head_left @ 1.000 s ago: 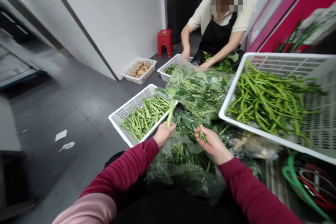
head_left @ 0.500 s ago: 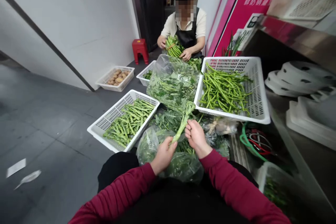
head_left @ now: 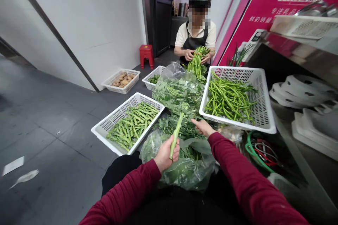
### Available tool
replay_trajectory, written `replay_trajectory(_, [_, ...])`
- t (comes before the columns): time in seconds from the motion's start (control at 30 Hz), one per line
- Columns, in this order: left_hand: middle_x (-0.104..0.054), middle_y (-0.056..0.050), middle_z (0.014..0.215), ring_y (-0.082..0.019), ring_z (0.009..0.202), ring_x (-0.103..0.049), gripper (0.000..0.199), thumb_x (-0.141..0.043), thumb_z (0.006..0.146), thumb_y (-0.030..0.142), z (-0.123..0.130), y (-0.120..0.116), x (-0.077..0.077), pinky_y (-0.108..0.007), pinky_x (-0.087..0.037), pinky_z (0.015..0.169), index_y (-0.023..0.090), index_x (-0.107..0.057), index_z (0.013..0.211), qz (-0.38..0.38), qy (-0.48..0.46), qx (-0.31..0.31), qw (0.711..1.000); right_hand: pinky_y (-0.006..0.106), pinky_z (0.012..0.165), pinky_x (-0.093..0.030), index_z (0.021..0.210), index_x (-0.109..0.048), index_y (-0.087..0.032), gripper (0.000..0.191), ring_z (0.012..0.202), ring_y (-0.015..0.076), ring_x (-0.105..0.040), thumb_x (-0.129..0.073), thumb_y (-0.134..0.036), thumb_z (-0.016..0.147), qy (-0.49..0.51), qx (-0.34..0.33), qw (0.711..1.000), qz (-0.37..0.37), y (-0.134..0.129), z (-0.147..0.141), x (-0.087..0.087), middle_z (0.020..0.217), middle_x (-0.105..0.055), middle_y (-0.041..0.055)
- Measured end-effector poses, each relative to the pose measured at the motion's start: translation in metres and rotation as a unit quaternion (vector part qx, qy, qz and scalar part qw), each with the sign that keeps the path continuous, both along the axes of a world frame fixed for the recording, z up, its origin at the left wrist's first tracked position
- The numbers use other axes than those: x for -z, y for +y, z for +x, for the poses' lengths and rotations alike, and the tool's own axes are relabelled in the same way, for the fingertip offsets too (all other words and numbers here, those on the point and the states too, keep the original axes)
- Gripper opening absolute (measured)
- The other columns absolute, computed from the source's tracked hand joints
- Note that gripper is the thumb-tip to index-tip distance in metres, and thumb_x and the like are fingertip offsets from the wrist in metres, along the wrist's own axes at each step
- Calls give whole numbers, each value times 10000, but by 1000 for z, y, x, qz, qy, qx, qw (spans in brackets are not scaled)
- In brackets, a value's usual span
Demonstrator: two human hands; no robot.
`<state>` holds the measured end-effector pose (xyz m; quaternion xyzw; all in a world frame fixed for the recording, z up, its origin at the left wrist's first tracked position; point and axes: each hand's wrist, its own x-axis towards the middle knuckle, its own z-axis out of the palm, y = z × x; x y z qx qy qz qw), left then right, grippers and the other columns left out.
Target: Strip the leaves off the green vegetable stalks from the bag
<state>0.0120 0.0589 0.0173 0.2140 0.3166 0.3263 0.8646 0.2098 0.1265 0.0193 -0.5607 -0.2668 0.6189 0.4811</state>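
In the head view my left hand [head_left: 167,152] is closed around the lower stalk of a broccolini stem [head_left: 177,126], which tilts up and away with its small floret at the far end. My right hand [head_left: 202,127] is off the stem, to its right, over loose leafy greens [head_left: 171,126]. Its fingers are drawn together; whether anything small is between them is hidden. Below both hands lies an open clear plastic bag [head_left: 188,170] of greens. To the left, a white basket [head_left: 105,133] contains many trimmed green stems [head_left: 134,123].
Another person [head_left: 196,38] sits opposite, both hands on a bundle of long green stems [head_left: 196,61]. A white basket [head_left: 266,102] of long green beans stands at right. Behind are a bag of leafy greens [head_left: 179,91], a potato basket [head_left: 105,83] and a red stool [head_left: 146,56].
My right hand has left the stem and moved right. My left hand keeps the stem, now more upright. The person opposite has shifted the bundle rightward and the camera view has turned slightly.
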Motion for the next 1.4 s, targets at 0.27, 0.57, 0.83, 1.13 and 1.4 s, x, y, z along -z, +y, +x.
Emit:
replay_trajectory(0.27, [-329,91,418,-41,272,-219,391,-407,751,577,1,-6,2,-165,-161,281,187,-426,742,66,76,-7,995,191,364,-220,684,-380,-213,300,386,74,-256,-427,-491,787,-200,19,964,176,-6,-47,-12,498,-318,-64])
replay_trajectory(0.57, [-445,40,527,-87,475,-410,209,-506,731,378,-2,-3,17,-199,-306,475,176,-504,677,323,425,-129,836,248,485,-276,648,-464,-214,226,474,135,-357,-443,-394,783,-422,-30,873,243,-37,-50,0,494,-412,-20])
replay_trajectory(0.83, [-565,1,678,-141,629,-500,168,-525,727,325,0,-11,26,-238,-347,627,193,-562,824,379,481,-105,783,256,523,-268,647,-420,-205,247,503,130,-357,-403,-381,819,-555,46,786,269,-13,-49,-13,551,-424,-9])
replay_trajectory(1.13, [-618,-46,777,-190,706,-557,271,-545,722,325,-8,-7,17,-261,-358,679,224,-577,972,325,525,-124,777,255,502,-284,723,-436,-213,244,502,148,-409,-394,-432,823,-567,14,786,248,-34,-61,4,559,-470,1])
replay_trajectory(1.4, [-590,-99,1031,-236,942,-537,304,-491,755,252,-9,-7,23,-324,-367,843,211,-564,1047,386,520,-153,747,275,547,-341,753,-459,-181,158,545,173,-470,-394,-312,812,-588,9,768,254,-5,-70,-4,576,-490,44])
